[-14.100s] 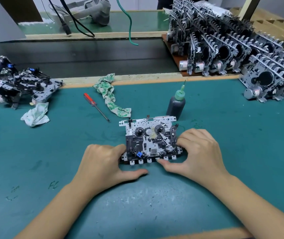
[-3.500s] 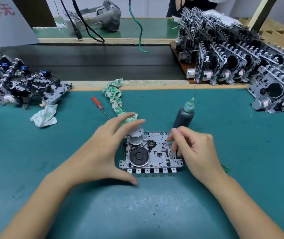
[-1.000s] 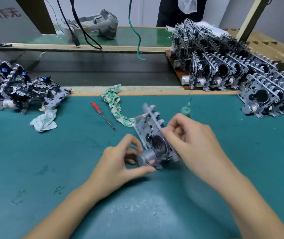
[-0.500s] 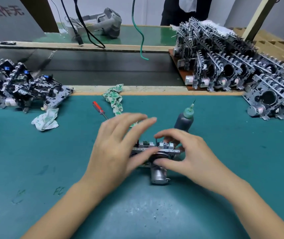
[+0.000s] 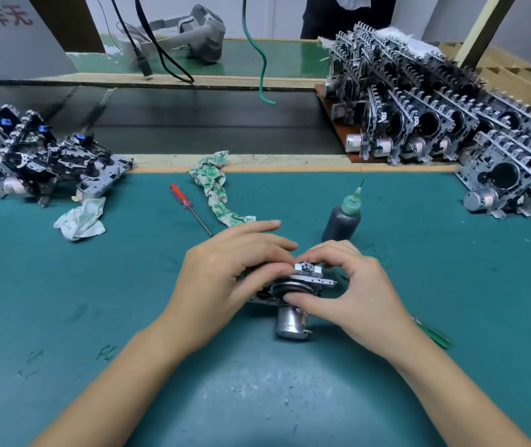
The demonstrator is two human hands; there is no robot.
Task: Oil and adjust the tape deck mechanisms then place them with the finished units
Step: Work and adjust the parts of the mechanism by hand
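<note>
While both hands are working at the centre of a teal-green matted surface point(image 5: 419, 285), one silver metal tape deck mechanism point(image 5: 299, 285) is being held just above the mat, tilted so that its cylindrical steel motor point(image 5: 290, 324) is pointing toward the viewer. The left hand point(image 5: 225, 279) is lying over the mechanism's left side, its fingers stretched almost straight across the top edge and its thumb hidden underneath. The right hand point(image 5: 351, 291) is curling around the right side, its thumb pressing against the round flywheel and its bent fingertips meeting the top edge, so it is gripping the unit.

One dark grey oil bottle with a green needle-tipped cap point(image 5: 343, 221) is standing upright just beyond the hands. One red-handled screwdriver point(image 5: 190, 208) is lying to the left of it, near one long twisted green-and-white patterned rag point(image 5: 216, 191). A second, smaller crumpled rag of the same print point(image 5: 80, 219) is sitting further left, beside a loose heap of dark tape deck mechanisms point(image 5: 42, 159); the heap is too tangled to count. At the far right, several rows of upright finished mechanisms point(image 5: 435, 101) are standing closely packed, also too many to count surely. One green-handled tool point(image 5: 431, 333) is showing partly behind the right wrist. One grey headset point(image 5: 199, 33) and two black cables are resting on the far bench.
</note>
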